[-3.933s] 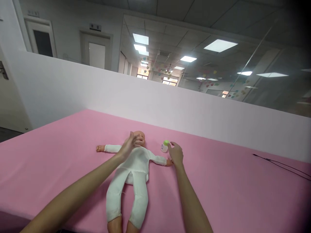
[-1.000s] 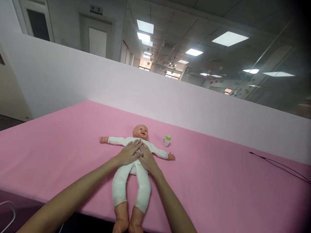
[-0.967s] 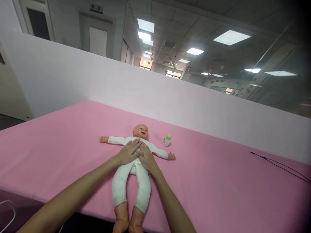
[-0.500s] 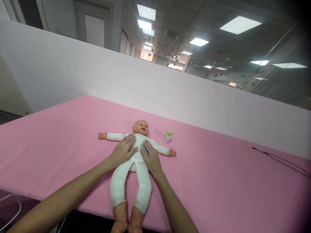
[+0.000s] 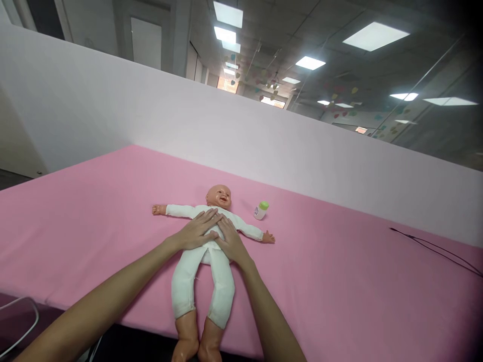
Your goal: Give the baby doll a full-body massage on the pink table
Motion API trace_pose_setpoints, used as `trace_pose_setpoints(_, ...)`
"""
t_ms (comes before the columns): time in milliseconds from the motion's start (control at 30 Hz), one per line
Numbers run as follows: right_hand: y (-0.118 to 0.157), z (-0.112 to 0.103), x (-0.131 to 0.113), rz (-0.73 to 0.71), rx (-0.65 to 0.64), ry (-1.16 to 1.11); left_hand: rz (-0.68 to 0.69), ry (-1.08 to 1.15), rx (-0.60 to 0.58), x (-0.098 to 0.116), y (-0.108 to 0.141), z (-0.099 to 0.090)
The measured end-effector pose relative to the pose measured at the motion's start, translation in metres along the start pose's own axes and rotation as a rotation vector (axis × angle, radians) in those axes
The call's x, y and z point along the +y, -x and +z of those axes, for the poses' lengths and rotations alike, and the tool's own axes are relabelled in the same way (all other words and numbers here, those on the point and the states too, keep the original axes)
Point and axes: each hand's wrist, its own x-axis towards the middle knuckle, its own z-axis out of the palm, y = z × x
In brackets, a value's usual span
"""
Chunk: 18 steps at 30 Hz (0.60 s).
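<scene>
A baby doll (image 5: pixel 222 281) in a white cloth suit lies on its back, its arms spread and its feet at the near edge. My left hand (image 5: pixel 198 230) rests flat on the left side of its chest, fingers stretched out. On the other side of the chest lies my right hand (image 5: pixel 231 239), also flat with extended fingers. The fingertips of both hands meet near the middle of the chest, and the thumbs come close together lower down. Beyond the doll's arm on the right stands a small white bottle (image 5: pixel 260 211) with a green cap, slightly tilted.
The doll lies on a pink-covered table (image 5: pixel 332 281). A pale wall (image 5: pixel 234 130) runs along the back. Thin black cable (image 5: pixel 433 249) lies at the right, and a white cable (image 5: pixel 32 322) hangs below the table's front left edge.
Both hands have slid inward across the doll's chest, so the fingertips that were apart now meet. The doll and the bottle look unmoved.
</scene>
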Motion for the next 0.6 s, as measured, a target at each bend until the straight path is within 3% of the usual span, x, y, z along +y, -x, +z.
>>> trace_pose_setpoints(200,0.004,0.011,0.017,0.36,0.151,-0.052,-0.323,0.059,0.105,-0.011,0.0,0.013)
trace_pose_setpoints(333,0.013,0.01,0.012,0.437,0.253,0.029,-0.469,-0.003,0.196,-0.003,0.005,0.014)
trace_pose_setpoints(400,0.016,0.005,0.004,0.358,0.278,0.109,-0.379,-0.093,0.273,0.003,0.008,0.01)
trace_pose_setpoints(467,0.017,-0.001,-0.005,0.176,0.253,0.143,-0.192,-0.153,0.31,0.009,0.01,0.006)
trace_pose_setpoints(533,0.017,-0.007,-0.013,-0.017,0.173,0.105,-0.018,-0.137,0.269,0.015,0.013,0.002)
trace_pose_setpoints(600,0.016,-0.01,-0.018,-0.113,0.082,0.033,0.104,-0.1,0.173,0.019,0.014,-0.001)
